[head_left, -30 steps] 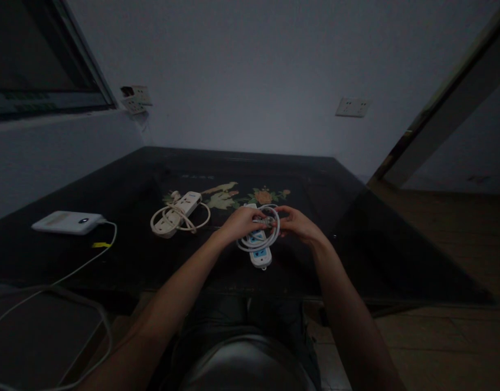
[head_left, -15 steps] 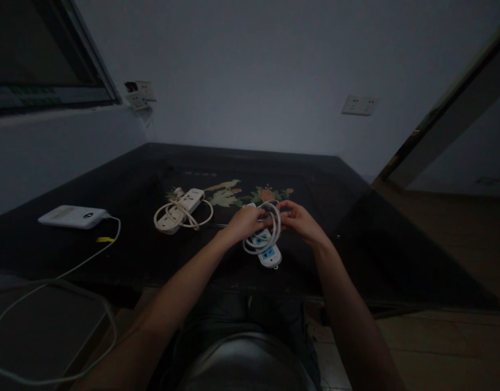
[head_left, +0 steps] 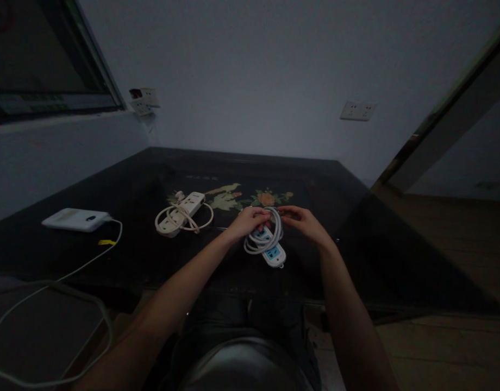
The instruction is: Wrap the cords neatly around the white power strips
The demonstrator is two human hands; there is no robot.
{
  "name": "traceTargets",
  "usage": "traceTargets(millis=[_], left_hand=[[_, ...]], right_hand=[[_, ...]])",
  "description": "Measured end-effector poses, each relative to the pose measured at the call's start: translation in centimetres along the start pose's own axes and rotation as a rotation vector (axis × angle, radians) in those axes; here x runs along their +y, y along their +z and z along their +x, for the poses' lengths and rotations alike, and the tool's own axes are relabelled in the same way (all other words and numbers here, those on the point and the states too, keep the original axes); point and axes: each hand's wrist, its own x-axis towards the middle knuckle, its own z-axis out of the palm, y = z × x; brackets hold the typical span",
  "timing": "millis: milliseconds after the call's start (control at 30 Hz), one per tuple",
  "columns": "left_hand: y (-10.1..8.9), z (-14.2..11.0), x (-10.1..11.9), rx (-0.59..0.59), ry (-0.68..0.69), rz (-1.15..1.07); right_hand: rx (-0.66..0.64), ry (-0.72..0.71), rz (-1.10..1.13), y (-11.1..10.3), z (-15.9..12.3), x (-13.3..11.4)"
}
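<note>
A white power strip (head_left: 276, 256) with blue socket faces lies slantwise on the dark table, below my hands. Its pale cord (head_left: 277, 231) is looped into a coil over the strip. My left hand (head_left: 250, 221) is closed on the coil's upper left side, thumb and fingers pinching the loops. On the coil's right side, my right hand (head_left: 302, 221) has its bent fingertips at the cord, closed around its edge. The strip's far end and the cord's plug are hidden by my hands and the loops.
Left of my hands lies a second white power strip (head_left: 189, 206) with its cord looped across it. A white power bank (head_left: 75, 219) with a cable lies farther left, near a yellow tag (head_left: 107, 242). The dark table (head_left: 233, 271) meets the wall, which carries a socket plate (head_left: 357, 111).
My right hand has shifted slightly right and down, its fingers straighter than before. The coil looks tighter, and the strip beneath has moved slightly right. My left hand keeps its hold.
</note>
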Motion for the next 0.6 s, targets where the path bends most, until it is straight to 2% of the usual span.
traceTargets(millis=[100, 233, 333, 433, 600], left_hand=[[0.2, -0.1, 0.0, 0.016, -0.001, -0.025], [0.5, -0.1, -0.3, 0.036, 0.014, -0.014], [0.6, 0.0, -0.4, 0.03, 0.045, 0.069], [0.3, 0.1, -0.4, 0.039, 0.144, 0.251], [-0.3, 0.5, -0.8, 0.259, 0.28, 0.465]], right_hand=[[-0.125, 0.015, 0.055, -0.1, -0.3, -0.1], [-0.198, 0.024, 0.133, 0.2, -0.3, -0.1], [-0.143, 0.061, 0.106, 0.8, -0.1, 0.3], [-0.09, 0.095, 0.042, 1.2, 0.1, 0.5], [-0.049, 0.069, 0.012, 0.8, -0.2, 0.2]])
